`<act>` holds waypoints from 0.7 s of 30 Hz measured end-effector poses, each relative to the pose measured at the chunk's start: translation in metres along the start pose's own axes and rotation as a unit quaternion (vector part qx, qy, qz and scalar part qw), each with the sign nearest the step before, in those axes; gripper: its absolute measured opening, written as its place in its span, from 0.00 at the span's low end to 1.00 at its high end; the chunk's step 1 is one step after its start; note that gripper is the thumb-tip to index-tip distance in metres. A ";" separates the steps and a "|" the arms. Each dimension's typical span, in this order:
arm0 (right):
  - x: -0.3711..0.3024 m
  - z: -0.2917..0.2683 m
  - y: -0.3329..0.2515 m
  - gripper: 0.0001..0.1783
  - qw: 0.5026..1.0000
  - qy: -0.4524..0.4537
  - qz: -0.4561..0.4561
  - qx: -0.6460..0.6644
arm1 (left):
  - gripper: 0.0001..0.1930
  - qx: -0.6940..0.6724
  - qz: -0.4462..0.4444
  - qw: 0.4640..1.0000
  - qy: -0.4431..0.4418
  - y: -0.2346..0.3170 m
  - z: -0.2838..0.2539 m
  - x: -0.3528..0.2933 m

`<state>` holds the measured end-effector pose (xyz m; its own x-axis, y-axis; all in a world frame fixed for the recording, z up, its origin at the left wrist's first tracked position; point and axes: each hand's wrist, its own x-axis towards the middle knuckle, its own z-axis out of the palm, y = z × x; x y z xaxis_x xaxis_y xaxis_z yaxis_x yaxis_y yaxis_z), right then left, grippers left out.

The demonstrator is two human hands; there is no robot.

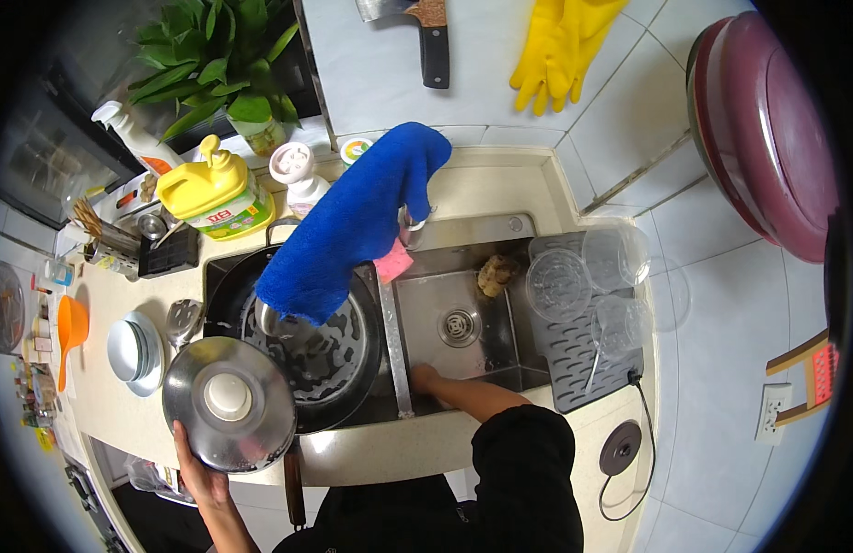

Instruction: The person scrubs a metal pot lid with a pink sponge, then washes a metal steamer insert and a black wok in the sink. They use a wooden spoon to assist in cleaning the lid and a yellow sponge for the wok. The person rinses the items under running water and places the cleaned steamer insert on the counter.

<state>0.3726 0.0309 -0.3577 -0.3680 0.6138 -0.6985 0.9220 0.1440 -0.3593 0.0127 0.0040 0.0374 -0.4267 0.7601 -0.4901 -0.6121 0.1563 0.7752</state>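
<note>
My left hand [198, 465] grips the lower rim of a domed metal pot lid [192, 387] with a white knob, tilted over the counter's front edge. Behind the lid, a large dark frying pan [353, 359] sits wet over the left basin, its handle toward me. Down in the right basin, my right hand [426, 380] is at the front left, next to the metal divider; its fingers are mostly hidden. A brown, rough scrubber [497, 276] lies at the back right of that stainless sink [426, 313]. A blue cloth [357, 217] drapes over the faucet above the pan, beside a pink sponge [394, 262].
Several clear plastic containers [557, 286] stand on a grey drying mat [583, 378] at right. Stacked bowls [125, 350] and an orange ladle [72, 323] are at left. A yellow pump bottle [215, 194] stands behind; a cleaver [434, 55] and yellow gloves [560, 55] hang on the wall.
</note>
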 end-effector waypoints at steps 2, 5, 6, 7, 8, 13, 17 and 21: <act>0.005 0.007 0.006 0.14 0.999 -0.030 -0.016 -0.021 | 0.21 -0.009 -0.004 1.000 -0.007 0.000 0.002 -0.002; 0.002 0.004 0.010 0.18 0.990 -0.069 -0.102 -0.075 | 0.21 -0.009 -0.009 1.000 -0.025 -0.001 0.002 -0.004; -0.003 -0.004 0.006 0.18 0.993 -0.073 -0.086 -0.032 | 0.21 -0.008 -0.009 1.000 -0.026 -0.001 0.001 -0.004; -0.009 -0.011 0.001 0.18 0.995 -0.077 -0.070 0.010 | 0.21 -0.010 -0.004 0.999 -0.031 -0.001 0.000 -0.005; -0.019 -0.021 -0.002 0.17 0.994 -0.079 -0.068 0.040 | 0.21 -0.014 -0.006 1.000 -0.024 -0.001 0.001 -0.007; -0.067 -0.065 -0.021 0.16 0.988 -0.069 -0.052 0.131 | 0.21 -0.033 -0.018 0.999 -0.027 0.001 0.002 -0.007; -0.094 -0.089 -0.041 0.14 0.977 -0.066 0.039 0.201 | 0.21 -0.051 -0.022 0.998 -0.022 0.005 -0.003 -0.011; -0.115 -0.104 -0.051 0.11 0.937 -0.076 0.093 0.328 | 0.21 -0.067 -0.025 0.997 -0.023 0.008 -0.010 -0.014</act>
<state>0.3806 0.0340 -0.1951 -0.2673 0.4552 -0.8493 0.7181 -0.4937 -0.4906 0.0067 -0.0117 0.0466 -0.3645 0.7821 -0.5054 -0.7170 0.1105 0.6882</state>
